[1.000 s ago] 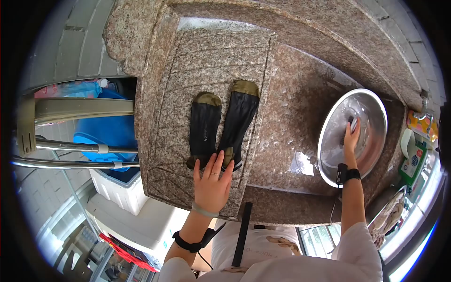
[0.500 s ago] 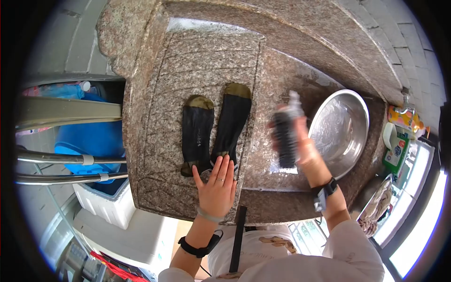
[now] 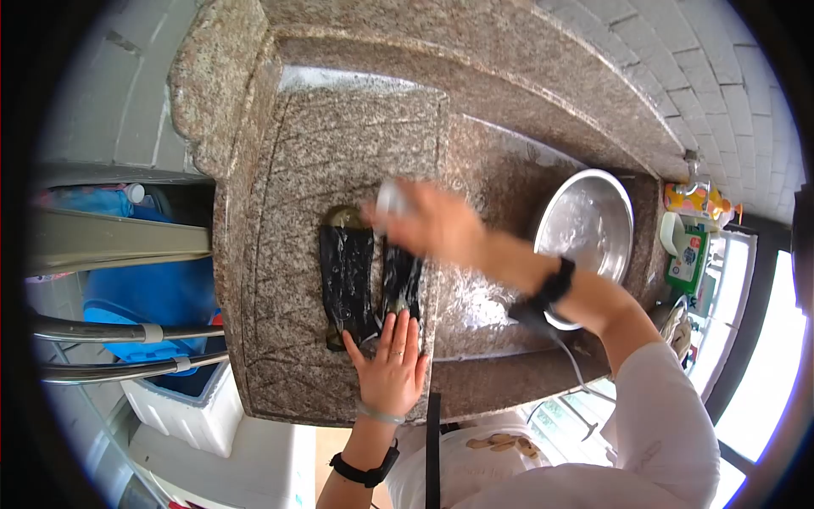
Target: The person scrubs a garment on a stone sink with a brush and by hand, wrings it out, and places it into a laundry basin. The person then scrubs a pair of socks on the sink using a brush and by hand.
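Two black socks with olive toes lie side by side on the ribbed stone washboard. The left sock (image 3: 346,276) and the right sock (image 3: 402,276) look wet and shiny. My left hand (image 3: 390,373) lies flat with its fingers spread, the fingertips pressing the near end of the right sock. Over the far part of that sock, my right hand (image 3: 441,225) is blurred by motion and closed around a scrubbing brush (image 3: 392,202). Only the brush's pale end shows; its dark bristles are hidden, as is the right sock's toe.
A metal basin (image 3: 615,212) holding water tilts in the stone sink to the right. Beyond it stand a green package (image 3: 687,259) and a yellow-orange bottle (image 3: 691,199). A raised stone rim runs along the back; blue tubs (image 3: 148,284) are at left.
My right hand has swung left with the brush, from above the sink to the right sock. The socks look wetter and shinier. My left hand stays at the near end of the right sock.
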The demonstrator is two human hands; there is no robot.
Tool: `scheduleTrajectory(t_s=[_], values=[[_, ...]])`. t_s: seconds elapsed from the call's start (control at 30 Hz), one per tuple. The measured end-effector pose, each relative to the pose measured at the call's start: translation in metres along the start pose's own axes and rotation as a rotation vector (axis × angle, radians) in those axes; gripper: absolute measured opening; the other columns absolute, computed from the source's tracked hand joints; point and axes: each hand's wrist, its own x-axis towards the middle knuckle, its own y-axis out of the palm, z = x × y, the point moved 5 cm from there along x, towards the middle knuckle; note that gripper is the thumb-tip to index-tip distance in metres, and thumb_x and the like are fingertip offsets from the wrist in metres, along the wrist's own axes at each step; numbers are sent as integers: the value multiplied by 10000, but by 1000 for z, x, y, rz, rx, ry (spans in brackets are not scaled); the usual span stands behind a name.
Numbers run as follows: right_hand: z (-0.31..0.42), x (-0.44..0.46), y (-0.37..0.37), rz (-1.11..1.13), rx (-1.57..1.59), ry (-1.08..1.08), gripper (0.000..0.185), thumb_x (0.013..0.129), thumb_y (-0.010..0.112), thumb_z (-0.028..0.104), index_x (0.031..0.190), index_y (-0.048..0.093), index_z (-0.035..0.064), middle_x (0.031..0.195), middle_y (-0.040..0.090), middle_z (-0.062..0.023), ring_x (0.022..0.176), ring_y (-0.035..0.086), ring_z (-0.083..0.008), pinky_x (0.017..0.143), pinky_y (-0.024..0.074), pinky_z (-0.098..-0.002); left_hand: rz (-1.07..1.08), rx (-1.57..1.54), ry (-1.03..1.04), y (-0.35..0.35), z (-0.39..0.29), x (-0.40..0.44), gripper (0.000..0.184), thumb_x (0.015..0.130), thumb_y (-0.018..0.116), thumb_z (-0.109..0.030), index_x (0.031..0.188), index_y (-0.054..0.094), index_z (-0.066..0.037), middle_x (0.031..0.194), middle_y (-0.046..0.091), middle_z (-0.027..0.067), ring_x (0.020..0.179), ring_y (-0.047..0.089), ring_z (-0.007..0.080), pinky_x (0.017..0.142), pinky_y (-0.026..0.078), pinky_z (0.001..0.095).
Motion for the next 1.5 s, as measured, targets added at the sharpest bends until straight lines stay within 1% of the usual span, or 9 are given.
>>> scheduleTrajectory(t_s=[0.1, 0.27, 0.6, 0.63, 0.7, 0.8, 1.07, 1.3, 1.5], values=[[75, -55, 15, -64, 190, -372, 465, 808, 633, 175, 1247, 503, 260, 1106, 541, -163, 927, 603, -288, 687, 557, -352, 37, -8, 1, 7, 3, -4, 562, 839, 567, -362, 1321, 456, -95, 1458, 335, 33, 1351, 296, 178, 1032, 59, 705], [-70, 47, -9, -66, -147, 111, 438, 975, 419, 318, 1406, 350, 275, 1116, 474, -262, 793, 572, -375, 592, 531, -421, -55, 23, 22, 2, 0, 1, 557, 842, 559, -362, 1314, 458, -85, 1457, 328, 43, 1341, 312, 191, 1029, 59, 711], [-7, 58, 58, -367, -62, -204, 398, 875, 594, 385, 1218, 569, 184, 775, 637, -64, 570, 578, -227, 544, 528, -398, -58, -24, 26, -3, 0, 0, 567, 820, 579, -347, 1303, 474, -70, 1446, 347, 52, 1337, 318, 202, 1026, 92, 704], [-19, 80, 14, 240, 79, 56, 425, 980, 405, 314, 1393, 362, 227, 1145, 465, -259, 946, 536, -382, 677, 531, -451, -55, -14, 28, -2, 0, -2, 567, 820, 579, -347, 1303, 474, -70, 1446, 347, 52, 1337, 318, 202, 1026, 92, 704], [-26, 98, 10, 308, -92, 41, 464, 980, 403, 323, 1424, 306, 229, 1214, 434, -209, 982, 535, -380, 725, 525, -463, -77, -22, 39, -1, 0, 0, 565, 826, 568, -354, 1306, 472, -72, 1447, 346, 49, 1337, 319, 199, 1025, 97, 704], [68, 50, -2, -77, 77, -265, 435, 869, 534, 249, 1297, 456, 266, 1046, 556, -152, 860, 615, -282, 524, 527, -367, -66, -11, 35, -2, 2, -1, 560, 832, 554, -363, 1299, 476, -64, 1448, 344, 52, 1333, 325, 195, 1024, 100, 704], [2, 101, 19, -16, -48, 86, 383, 890, 510, 290, 1271, 479, 316, 1185, 494, -167, 992, 570, -337, 727, 562, -379, -81, -27, 45, -1, 2, -1, 564, 828, 551, -381, 1289, 489, -63, 1450, 338, 47, 1344, 304, 191, 1029, 105, 697], [122, 8, 21, 187, 150, -395, 440, 874, 532, 175, 1257, 491, 389, 1167, 492, -132, 935, 575, -269, 716, 542, -378, -97, -104, 9, -4, 2, -3, 579, 814, 563, -385, 1292, 487, -67, 1432, 369, 52, 1322, 343, 197, 1028, 113, 696], [5, 112, 7, -49, -105, 70, 429, 888, 523, 257, 1306, 448, 315, 1161, 500, -180, 1016, 572, -328, 691, 569, -402, -96, -34, 44, -4, 2, 1, 588, 808, 572, -383, 1296, 482, -66, 1433, 369, 47, 1317, 352, 192, 1031, 114, 696]])
